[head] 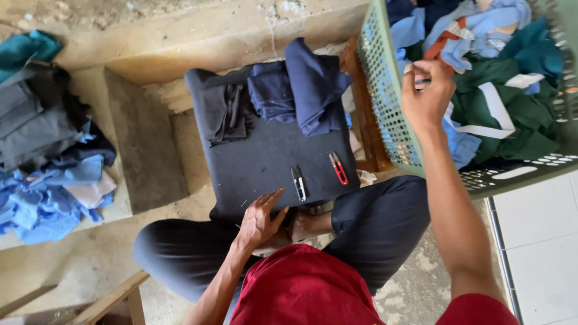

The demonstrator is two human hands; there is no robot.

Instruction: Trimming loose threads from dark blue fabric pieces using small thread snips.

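The right hand is raised into the green perforated basket at the right, its grip closed on a light blue cloth piece among blue and green fabrics. The left hand lies open and flat on the near edge of the dark padded desk. Black snips and red snips lie beside it, navy folded cloths behind. A blue and grey cloth pile is heaped on the floor at left.

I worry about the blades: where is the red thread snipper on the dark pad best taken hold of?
Grip the red thread snipper by its red handle loop at the near end, coming from above, on the person's side. It lies flat on the dark pad with its tips pointing away.
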